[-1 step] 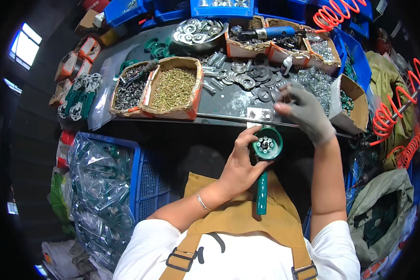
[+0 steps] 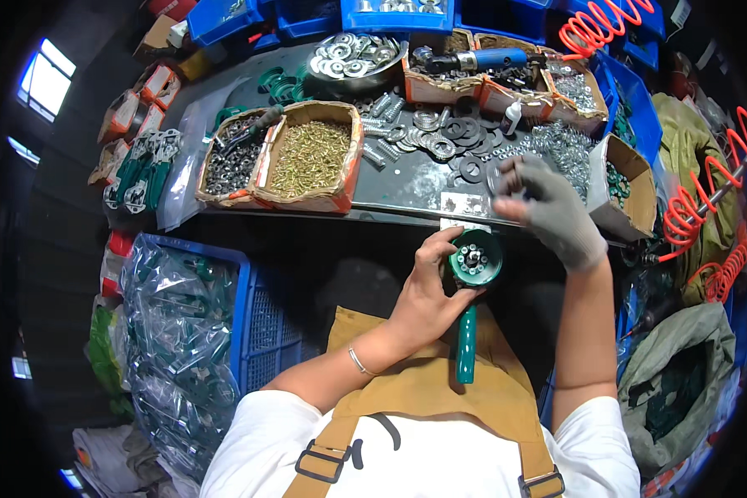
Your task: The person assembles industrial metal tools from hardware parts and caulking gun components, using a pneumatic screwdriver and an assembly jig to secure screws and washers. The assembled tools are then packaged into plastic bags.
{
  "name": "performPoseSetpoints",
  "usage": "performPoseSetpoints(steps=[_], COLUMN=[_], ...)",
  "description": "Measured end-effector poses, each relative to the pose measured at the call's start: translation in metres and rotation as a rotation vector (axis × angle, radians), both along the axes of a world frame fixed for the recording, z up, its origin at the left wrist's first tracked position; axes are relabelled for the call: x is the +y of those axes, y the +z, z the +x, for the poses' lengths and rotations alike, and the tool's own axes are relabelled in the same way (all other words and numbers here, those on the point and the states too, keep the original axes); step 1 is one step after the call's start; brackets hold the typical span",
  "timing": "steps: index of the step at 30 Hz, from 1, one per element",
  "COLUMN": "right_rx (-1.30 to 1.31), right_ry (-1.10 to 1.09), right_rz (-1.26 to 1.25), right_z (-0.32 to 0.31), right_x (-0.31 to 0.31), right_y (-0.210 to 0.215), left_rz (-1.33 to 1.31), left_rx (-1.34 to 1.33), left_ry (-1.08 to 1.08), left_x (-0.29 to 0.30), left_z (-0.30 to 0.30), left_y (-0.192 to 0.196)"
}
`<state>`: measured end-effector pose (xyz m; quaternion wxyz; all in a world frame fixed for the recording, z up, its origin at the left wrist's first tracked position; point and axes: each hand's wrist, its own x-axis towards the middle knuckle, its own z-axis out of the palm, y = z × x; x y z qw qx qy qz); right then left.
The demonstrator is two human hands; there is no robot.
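My bare left hand [image 2: 429,286] is wrapped round the cup-shaped head of a green tool part with a straight handle [image 2: 466,344]. Several small silvery round pieces [image 2: 473,258] sit in a ring around a central post inside the cup. The handle points down toward my apron. Above and right of the cup, my right hand [image 2: 552,212], in a grey glove, is raised at the bench edge with fingers curled. A greyish edge shows at its fingertips, too unclear to name. Close to that hand lie loose dark washers [image 2: 471,168] and a heap of springs [image 2: 560,143].
A metal plate [image 2: 465,204] is at the bench edge. Cardboard boxes hold brass-coloured screws [image 2: 311,158] and dark small parts [image 2: 234,166]. Behind them are a bowl of metal discs [image 2: 353,58] and a blue air tool [image 2: 481,59]. A blue crate [image 2: 242,290] with bagged parts stands left.
My right hand has shifted slightly down and to the right. My left hand and the green part have stayed in nearly the same place.
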<state>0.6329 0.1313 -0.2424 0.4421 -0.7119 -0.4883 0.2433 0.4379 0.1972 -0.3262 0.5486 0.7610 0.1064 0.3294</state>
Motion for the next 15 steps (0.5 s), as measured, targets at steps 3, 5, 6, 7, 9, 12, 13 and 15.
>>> performPoseSetpoints(steps=[3, 5, 6, 7, 9, 12, 13, 15], right_rx=[-0.283, -0.387, -0.478, -0.552, -0.589, -0.638, -0.594, -0.531], right_ry=[0.207, 0.232, 0.23, 0.219, 0.225, 0.232, 0.216, 0.159], right_rz=[-0.068, -0.181, -0.225, -0.244, -0.254, -0.298, -0.276, -0.21], right_z=[-0.025, -0.037, -0.04, -0.042, -0.047, -0.049, -0.048, -0.044], right_x=[-0.024, -0.026, -0.026, -0.028, -0.027, -0.028, -0.029, -0.033], right_y=[0.021, 0.022, 0.023, 0.02, 0.02, 0.02, 0.02, 0.023], left_rz=[0.034, -0.046, -0.12, -0.359, 0.401, 0.505, 0.544, 0.589], left_rx=[-0.028, 0.015, 0.049, 0.014, 0.034, 0.262, 0.374, 0.488], left_ry=[0.002, 0.008, 0.01, 0.065, 0.258, 0.175, 0.208, 0.261], left_x=[0.001, 0.01, 0.022, 0.043, 0.085, 0.095, 0.094, 0.096], left_z=[-0.003, -0.003, 0.001, 0.008, 0.028, 0.067, 0.076, 0.088], left_y=[0.003, 0.017, 0.026, 0.029, 0.032, 0.009, 0.007, 0.002])
